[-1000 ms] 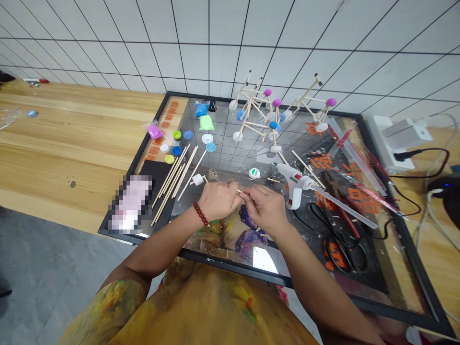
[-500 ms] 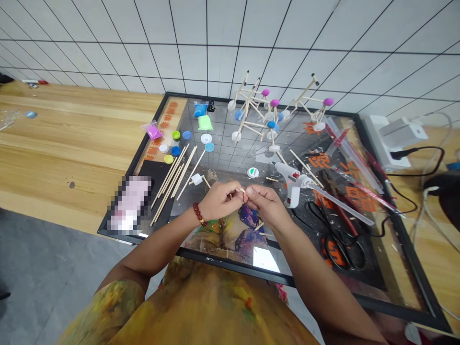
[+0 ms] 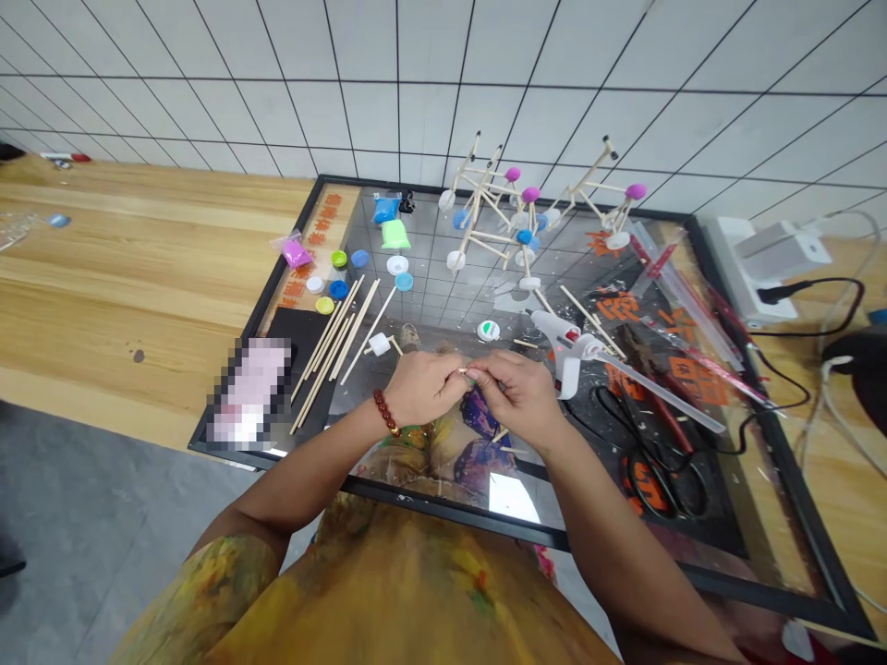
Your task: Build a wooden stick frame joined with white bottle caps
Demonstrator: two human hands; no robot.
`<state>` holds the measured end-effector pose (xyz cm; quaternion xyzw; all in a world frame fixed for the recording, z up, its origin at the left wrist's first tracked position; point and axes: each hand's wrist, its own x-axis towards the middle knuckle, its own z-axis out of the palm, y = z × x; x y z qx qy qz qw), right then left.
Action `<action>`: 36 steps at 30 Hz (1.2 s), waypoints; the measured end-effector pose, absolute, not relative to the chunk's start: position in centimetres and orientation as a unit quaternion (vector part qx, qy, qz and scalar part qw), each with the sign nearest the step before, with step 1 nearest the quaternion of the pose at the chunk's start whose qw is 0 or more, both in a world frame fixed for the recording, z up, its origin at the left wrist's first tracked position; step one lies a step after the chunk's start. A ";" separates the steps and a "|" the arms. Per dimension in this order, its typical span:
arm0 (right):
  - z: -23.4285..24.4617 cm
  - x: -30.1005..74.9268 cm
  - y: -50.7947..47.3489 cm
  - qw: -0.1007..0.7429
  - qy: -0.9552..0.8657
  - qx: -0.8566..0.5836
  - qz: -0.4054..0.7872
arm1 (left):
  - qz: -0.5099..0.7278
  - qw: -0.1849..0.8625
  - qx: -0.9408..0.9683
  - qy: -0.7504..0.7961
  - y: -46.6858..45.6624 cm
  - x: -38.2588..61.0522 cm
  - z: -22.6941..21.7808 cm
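My left hand [image 3: 424,389] and my right hand [image 3: 518,396] meet above a glass-topped black-framed board [image 3: 450,511]. Both pinch a short wooden stick [image 3: 462,370] between thumbs and fingertips, and most of it is hidden by my fingers. A red bead bracelet [image 3: 385,412] circles my left wrist. Just past my right hand lies a white hot glue gun [image 3: 565,351]. A small white connector on a stick [image 3: 379,344] lies left of my left hand, near a bundle of wooden sticks [image 3: 334,337].
Two stick models with coloured foam balls and white caps [image 3: 499,208] stand at the board's far side. Coloured bottle caps [image 3: 338,290] and clay packets [image 3: 394,235] lie at the far left. Scissors [image 3: 658,471] and a long glue stick [image 3: 665,395] lie on the right. A pixelated phone-sized object [image 3: 250,392] lies at the left.
My hands have drawn closer together around the short stick, which now lies more level between my fingertips. The camera view has shifted slightly.
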<state>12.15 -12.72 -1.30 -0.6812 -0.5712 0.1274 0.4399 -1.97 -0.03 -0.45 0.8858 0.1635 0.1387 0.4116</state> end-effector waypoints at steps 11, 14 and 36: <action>-0.8 12.6 -13.0 0.488 -0.483 -0.691 0.227 | 0.176 0.528 0.814 0.165 0.4 -2.0 -0.2; -0.6 12.6 -13.0 0.456 -0.500 -0.692 0.252 | 0.153 0.389 0.895 0.155 0.2 -2.1 -0.3; -1.5 12.2 -12.3 0.498 -0.462 -0.663 0.314 | 0.108 0.681 0.688 0.226 -1.4 -1.5 0.0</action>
